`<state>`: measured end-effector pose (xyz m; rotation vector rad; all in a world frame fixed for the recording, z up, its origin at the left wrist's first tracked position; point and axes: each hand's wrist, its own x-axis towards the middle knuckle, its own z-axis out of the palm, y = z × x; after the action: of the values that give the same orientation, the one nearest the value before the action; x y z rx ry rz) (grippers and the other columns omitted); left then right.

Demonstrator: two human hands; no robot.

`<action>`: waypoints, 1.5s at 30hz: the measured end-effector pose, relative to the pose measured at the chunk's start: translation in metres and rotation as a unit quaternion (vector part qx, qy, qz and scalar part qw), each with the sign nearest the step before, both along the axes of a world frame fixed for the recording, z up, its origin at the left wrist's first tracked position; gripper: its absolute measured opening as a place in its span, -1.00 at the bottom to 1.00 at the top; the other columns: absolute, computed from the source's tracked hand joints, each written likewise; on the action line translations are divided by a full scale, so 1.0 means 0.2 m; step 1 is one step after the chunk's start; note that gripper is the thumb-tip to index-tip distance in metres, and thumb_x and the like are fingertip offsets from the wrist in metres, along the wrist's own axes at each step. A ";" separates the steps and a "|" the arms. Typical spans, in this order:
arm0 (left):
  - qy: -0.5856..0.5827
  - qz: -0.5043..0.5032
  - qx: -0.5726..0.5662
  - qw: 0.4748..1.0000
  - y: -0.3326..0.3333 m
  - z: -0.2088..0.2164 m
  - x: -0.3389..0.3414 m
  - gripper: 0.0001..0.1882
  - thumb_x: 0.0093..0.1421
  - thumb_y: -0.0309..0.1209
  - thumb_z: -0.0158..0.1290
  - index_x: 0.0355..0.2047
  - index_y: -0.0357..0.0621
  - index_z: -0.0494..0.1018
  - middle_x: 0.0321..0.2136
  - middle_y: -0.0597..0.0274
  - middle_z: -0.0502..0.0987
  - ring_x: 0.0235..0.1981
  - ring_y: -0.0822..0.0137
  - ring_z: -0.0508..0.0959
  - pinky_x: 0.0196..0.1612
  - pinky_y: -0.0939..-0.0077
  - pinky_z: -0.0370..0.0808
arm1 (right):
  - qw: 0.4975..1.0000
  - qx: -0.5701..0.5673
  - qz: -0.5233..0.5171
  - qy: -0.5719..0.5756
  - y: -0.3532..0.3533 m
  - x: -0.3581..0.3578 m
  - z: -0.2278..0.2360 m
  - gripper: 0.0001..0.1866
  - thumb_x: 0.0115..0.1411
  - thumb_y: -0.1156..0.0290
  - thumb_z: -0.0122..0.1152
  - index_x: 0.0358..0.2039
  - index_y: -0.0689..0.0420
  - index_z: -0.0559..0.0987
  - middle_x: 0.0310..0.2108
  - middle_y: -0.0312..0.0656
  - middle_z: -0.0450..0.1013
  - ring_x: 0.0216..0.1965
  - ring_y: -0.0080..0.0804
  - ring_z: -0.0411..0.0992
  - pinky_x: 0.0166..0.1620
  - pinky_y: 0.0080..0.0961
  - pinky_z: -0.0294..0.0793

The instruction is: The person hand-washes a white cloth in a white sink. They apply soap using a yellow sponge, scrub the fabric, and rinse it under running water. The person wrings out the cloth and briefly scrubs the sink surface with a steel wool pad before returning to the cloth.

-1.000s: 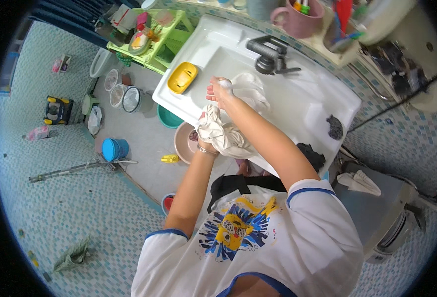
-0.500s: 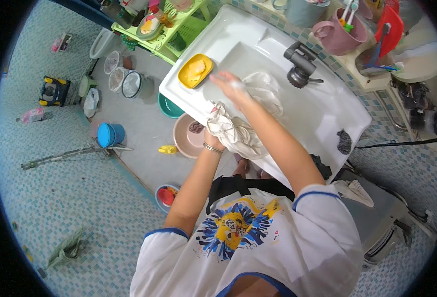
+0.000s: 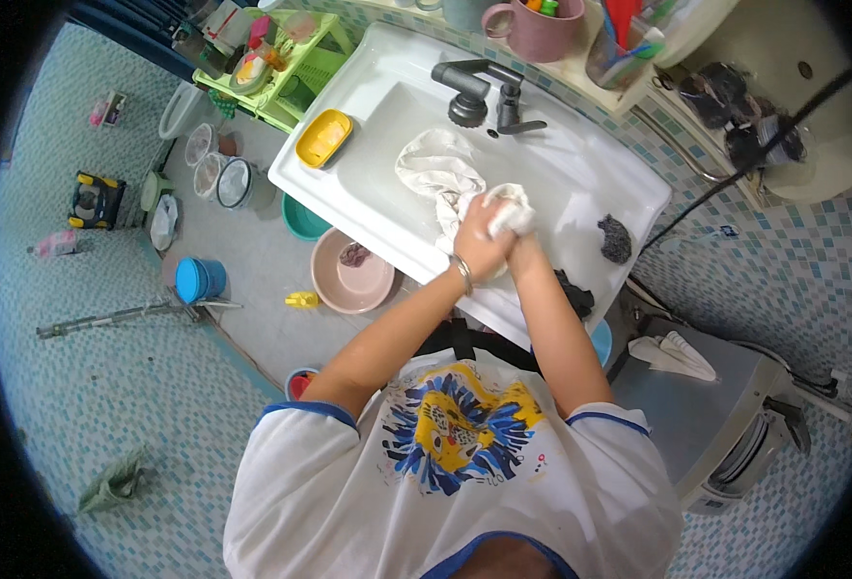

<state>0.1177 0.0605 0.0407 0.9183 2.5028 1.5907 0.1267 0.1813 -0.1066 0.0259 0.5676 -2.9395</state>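
Over the white sink point(image 3: 580, 164), both my hands squeeze a white cloth point(image 3: 440, 169). My left hand point(image 3: 479, 241), with a bracelet on its wrist, clasps the bunched end of the cloth. My right hand point(image 3: 515, 232) presses against the left one and grips the same bunch. The rest of the cloth trails into the basin below the dark faucet point(image 3: 474, 92).
A yellow soap dish point(image 3: 323, 138) sits on the sink's left rim, a dark scrubber point(image 3: 615, 238) on its right. A pink basin point(image 3: 352, 272), a teal basin point(image 3: 300, 217) and a blue bucket point(image 3: 199, 280) stand on the floor. A pink mug point(image 3: 534, 27) is on the ledge.
Both hands have drawn together over the sink's front and bunched the cloth tightly; before, the cloth hung stretched between them. The view has shifted.
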 end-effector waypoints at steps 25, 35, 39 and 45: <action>-0.493 -0.035 0.275 0.825 0.00 0.15 -0.18 -0.71 0.16 -0.31 -0.06 -0.14 -0.17 0.30 -0.30 0.20 0.45 -0.31 0.38 0.47 -0.25 0.50 0.43 | 0.964 0.051 -0.092 -0.246 -0.10 0.04 0.88 -0.52 0.13 -0.02 -0.05 -0.14 0.13 0.40 -0.19 -0.18 0.40 -0.19 -0.27 0.40 -0.09 -0.27 0.40; -0.575 -0.206 0.257 0.749 -0.05 -0.06 -0.18 -0.18 0.03 -0.20 0.15 0.21 -0.06 -0.04 0.03 0.16 0.25 0.01 0.34 0.31 0.02 0.45 0.30 | 0.899 0.137 -0.291 -0.296 -0.15 -0.04 0.79 -0.55 0.10 0.00 0.09 -0.28 0.17 0.41 -0.26 -0.18 0.40 -0.26 -0.39 0.42 -0.21 -0.39 0.46; -0.494 -0.307 0.048 0.812 -0.08 -0.01 -0.24 -0.16 -0.11 -0.40 0.18 0.19 -0.12 0.02 -0.05 0.18 0.35 -0.02 0.35 0.35 0.02 0.46 0.29 | 0.924 0.077 -0.211 -0.308 -0.04 -0.02 0.88 -0.15 0.07 -0.35 -0.29 -0.03 0.26 0.30 -0.11 -0.02 0.35 -0.13 -0.14 0.38 -0.07 -0.20 0.39; -0.421 -0.165 0.137 0.881 -0.04 0.04 -0.24 -0.39 -0.15 -0.68 -0.18 0.00 -0.08 0.36 -0.12 0.21 0.43 -0.15 0.36 0.44 -0.09 0.48 0.38 | 0.916 -0.048 -0.232 -0.324 -0.03 0.01 0.45 -0.18 0.14 -0.30 -0.46 0.06 0.21 0.25 -0.01 -0.06 0.30 -0.01 -0.10 0.31 0.01 -0.18 0.35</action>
<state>0.0696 0.0522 0.0490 0.4564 1.4760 1.7286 0.1291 0.1756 -0.0166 1.2264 0.3363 -3.0856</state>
